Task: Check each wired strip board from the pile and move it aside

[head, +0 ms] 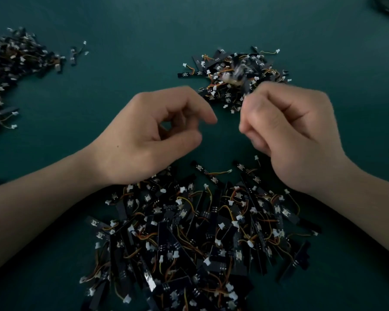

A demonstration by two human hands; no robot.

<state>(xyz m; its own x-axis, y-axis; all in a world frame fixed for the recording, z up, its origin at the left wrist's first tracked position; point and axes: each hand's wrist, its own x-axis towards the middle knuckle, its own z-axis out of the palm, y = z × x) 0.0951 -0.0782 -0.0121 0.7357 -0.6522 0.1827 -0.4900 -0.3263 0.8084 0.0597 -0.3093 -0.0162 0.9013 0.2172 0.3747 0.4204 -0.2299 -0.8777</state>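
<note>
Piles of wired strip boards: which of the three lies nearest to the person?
The large pile at the bottom of the view, nearer than the left hand and right hand. The small pile lies beyond them; the third pile is far left.

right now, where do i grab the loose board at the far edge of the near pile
Pinch the board across its long edges at the far-left end, from above. It lies flat on the mat, that end clear of the pile, wire trailing right.
</note>
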